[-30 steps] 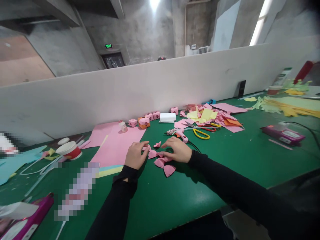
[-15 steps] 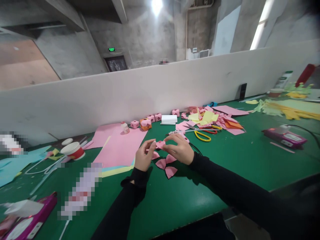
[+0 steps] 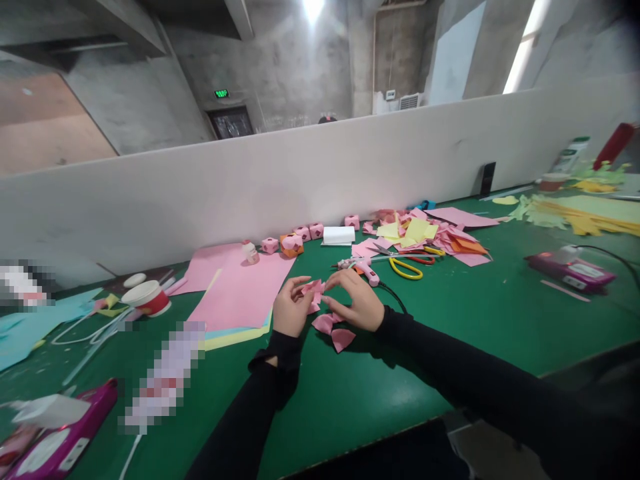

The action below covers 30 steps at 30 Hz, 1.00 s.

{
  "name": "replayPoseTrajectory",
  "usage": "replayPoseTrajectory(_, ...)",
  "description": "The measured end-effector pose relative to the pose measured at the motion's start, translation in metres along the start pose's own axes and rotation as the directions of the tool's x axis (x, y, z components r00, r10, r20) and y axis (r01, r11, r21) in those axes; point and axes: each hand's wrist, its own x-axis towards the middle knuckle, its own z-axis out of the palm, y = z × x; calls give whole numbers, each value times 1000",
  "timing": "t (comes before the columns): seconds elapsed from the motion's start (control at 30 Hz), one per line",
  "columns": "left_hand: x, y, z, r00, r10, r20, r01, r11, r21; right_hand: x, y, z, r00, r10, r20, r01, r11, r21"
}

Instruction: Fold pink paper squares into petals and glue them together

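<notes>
My left hand (image 3: pixel 291 310) grips a small folded piece of pink paper (image 3: pixel 314 292) between thumb and fingers. From the right, my right hand (image 3: pixel 361 301) brings thumb and forefinger to the same paper's edge, closed in a loose pinch; the exact contact is too small to see clearly. On the green table just below my hands lie pink folded paper petals (image 3: pixel 343 339), one partly hidden by my right hand. Behind my right hand rests a pink hot glue gun (image 3: pixel 369 272) with a black cord.
Large pink sheets (image 3: pixel 245 287) lie to the left, with a small bottle (image 3: pixel 250 252) on them. Yellow-handled scissors (image 3: pixel 406 268) sit by a heap of paper scraps (image 3: pixel 420 230). Pink paper boxes (image 3: pixel 302 233) line the white partition (image 3: pixel 280 180). A paper cup (image 3: pixel 150 299) stands left.
The pink paper between my hands has turned and now stands more upright. My left hand has shifted slightly right, and the glue gun shows more behind my right hand.
</notes>
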Motion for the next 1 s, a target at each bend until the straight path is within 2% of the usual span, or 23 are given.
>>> replayPoseTrajectory(0.1, -2, 0, 3, 999, 40, 11, -41, 998, 43, 0, -4, 3, 971, 236, 32, -238, 964, 117)
replayPoseTrajectory(0.2, -5, 0, 7, 999, 44, 29, -45, 998, 43, -1, -6, 8, 928, 362, 86, -371, 917, 144)
replayPoseTrajectory(0.37, -7, 0, 11, 999, 26, 33, -28, 998, 61, -1, -3, 13, 895, 436, 98, -447, 876, 181)
replayPoseTrajectory(0.63, -3, 1, 8, 999, 47, 2, -47, 995, 83, 1, 1, 10, 873, 465, 148, -487, 804, 341)
replayPoseTrajectory(0.77, -3, 3, 7, 1000, 28, 14, -28, 997, 65, 2, 0, 9, 886, 443, 134, -460, 810, 364)
replayPoseTrajectory(0.87, -5, 3, 7, 997, 36, 75, -42, 995, 88, 3, -2, 4, 916, 384, 119, -402, 871, 282)
replayPoseTrajectory(1.0, -8, 1, 8, 981, 75, 179, -94, 991, 99, 5, 3, -5, 988, 111, 106, -121, 989, 90)
